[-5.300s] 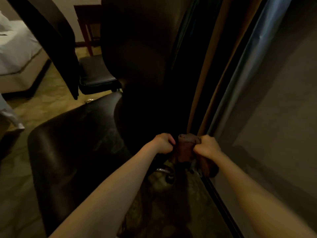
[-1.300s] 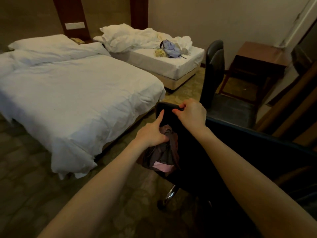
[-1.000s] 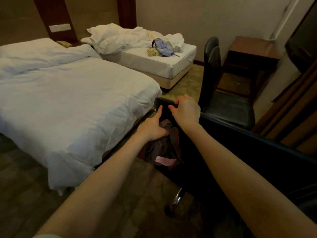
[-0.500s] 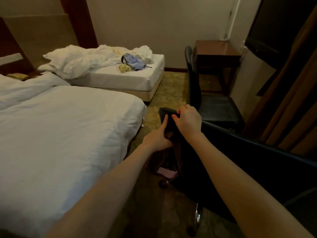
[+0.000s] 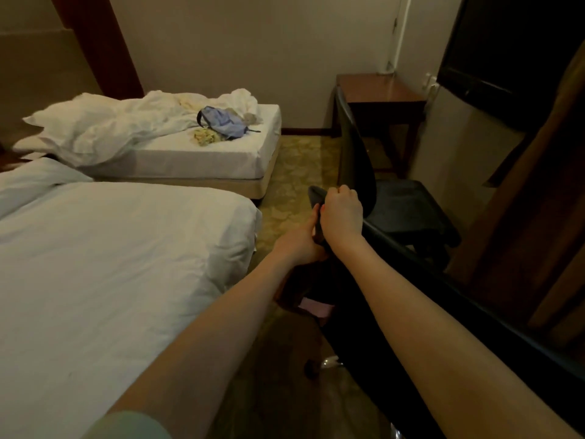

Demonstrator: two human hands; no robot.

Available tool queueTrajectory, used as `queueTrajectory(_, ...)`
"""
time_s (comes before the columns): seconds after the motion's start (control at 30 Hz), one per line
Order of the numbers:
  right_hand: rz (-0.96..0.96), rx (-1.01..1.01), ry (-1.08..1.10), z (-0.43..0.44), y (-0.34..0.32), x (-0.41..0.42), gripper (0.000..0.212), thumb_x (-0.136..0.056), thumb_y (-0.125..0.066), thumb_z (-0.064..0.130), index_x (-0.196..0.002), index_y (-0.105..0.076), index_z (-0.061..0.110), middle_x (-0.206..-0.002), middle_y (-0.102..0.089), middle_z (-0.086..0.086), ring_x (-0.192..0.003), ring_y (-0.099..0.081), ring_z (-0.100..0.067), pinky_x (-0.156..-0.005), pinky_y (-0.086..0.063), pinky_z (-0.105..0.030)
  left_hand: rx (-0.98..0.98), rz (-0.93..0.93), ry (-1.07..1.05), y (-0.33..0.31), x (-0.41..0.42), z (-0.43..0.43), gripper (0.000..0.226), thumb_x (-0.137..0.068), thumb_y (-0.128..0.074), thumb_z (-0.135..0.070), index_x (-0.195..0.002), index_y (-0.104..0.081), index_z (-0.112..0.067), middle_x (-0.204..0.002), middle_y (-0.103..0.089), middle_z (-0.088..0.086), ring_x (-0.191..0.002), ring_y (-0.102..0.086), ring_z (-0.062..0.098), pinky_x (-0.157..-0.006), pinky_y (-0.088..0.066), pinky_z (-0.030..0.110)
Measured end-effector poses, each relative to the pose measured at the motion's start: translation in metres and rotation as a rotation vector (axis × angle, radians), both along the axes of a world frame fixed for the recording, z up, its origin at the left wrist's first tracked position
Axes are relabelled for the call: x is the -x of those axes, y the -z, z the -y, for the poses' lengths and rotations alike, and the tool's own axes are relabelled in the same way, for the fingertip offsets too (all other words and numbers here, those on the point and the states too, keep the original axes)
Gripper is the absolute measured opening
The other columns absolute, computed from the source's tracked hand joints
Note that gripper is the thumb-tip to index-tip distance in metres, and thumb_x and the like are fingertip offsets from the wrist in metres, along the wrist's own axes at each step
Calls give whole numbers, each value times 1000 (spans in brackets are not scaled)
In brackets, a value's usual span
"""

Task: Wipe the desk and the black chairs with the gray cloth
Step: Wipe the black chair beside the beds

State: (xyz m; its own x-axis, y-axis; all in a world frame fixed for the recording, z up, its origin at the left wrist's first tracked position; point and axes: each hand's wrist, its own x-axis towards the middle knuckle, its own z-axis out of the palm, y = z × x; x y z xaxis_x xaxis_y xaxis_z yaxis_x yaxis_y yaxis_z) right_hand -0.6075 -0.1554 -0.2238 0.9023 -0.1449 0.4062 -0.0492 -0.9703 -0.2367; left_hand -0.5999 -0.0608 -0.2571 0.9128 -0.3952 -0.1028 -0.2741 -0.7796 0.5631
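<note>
- Near bed [image 5: 110,264] at left; far bed [image 5: 205,156] behind it, with a bag [image 5: 223,123] on top.
- Desk [image 5: 380,90] in the far right corner.
- Far chair [image 5: 408,207] before the desk.
- Near chair [image 5: 354,337] right of the near bed.

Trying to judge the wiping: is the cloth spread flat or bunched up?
Bunched up. The cloth hangs in crumpled folds below the left hand, which holds it against the chair back.

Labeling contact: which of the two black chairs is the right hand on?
The near chair, its backrest corner gripped by the right hand; the far chair by the desk stands untouched.
</note>
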Motion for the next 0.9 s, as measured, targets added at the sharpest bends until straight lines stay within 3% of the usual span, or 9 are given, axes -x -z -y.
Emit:
queueTrajectory(0.1, -13, 10, 51, -7, 2, -28, 24, -98, -40, 17, -116, -52, 5, -120, -52, -14, -111, -47, -25, -93, -41, -31, -50, 6, 13, 1, -38, -8, 99, -81, -62, -27, -148, 11, -32, -115, -62, 15, -99, -60, 30, -86, -50, 41)
queueTrajectory(0.3, -31, -40, 143, -14, -5, -79, 23, -97, -45, 13, -117, -52, 3, -121, -50, -16, -111, -47, -27, -89, -42, -31, -21, 24, 79, 0, -98, -8, 91, -81, -62, -33, -150, -2, -30, -126, -56, 13, -111, -55, 30, -93, -47, 41)
queueTrajectory(0.47, -31, -31, 192, -13, -2, -110, 23, -98, -43, 12, -116, -53, 2, -120, -51, -15, -110, -48, -26, -90, -41, -30, -13, 21, 171, 4, -133, 1, 74, -87, -57, -30, -148, -18, -19, -118, -60, 11, -93, -58, 25, -71, -47, 33)
queueTrajectory(0.63, -10, -51, 283, -14, 1, -135, 22, -97, -47, 14, -113, -55, 2, -117, -52, -14, -108, -48, -25, -88, -42, -29, -8, -39, 268, 1, -165, 1, 73, -84, -59, -31, -146, -23, -20, -112, -63, 9, -93, -60, 24, -76, -49, 35)
queueTrajectory(0.77, 31, -46, 346, -14, 1, -152, 23, -99, -41, 16, -112, -55, 3, -117, -53, -13, -107, -49, -23, -89, -42, -28, -65, -66, 356, -7, -191, 0, 84, -83, -55, -28, -149, -5, -32, -108, -63, 11, -93, -61, 29, -81, -52, 42)
queueTrajectory(0.9, 39, -83, 410, -14, 2, -166, 24, -99, -39, 15, -110, -57, 4, -116, -54, -12, -106, -49, -22, -89, -41, -27, -74, -82, 426, -9, -209, 1, 92, -82, -56, -25, -148, 6, -38, -104, -64, 10, -86, -62, 26, -80, -53, 41)
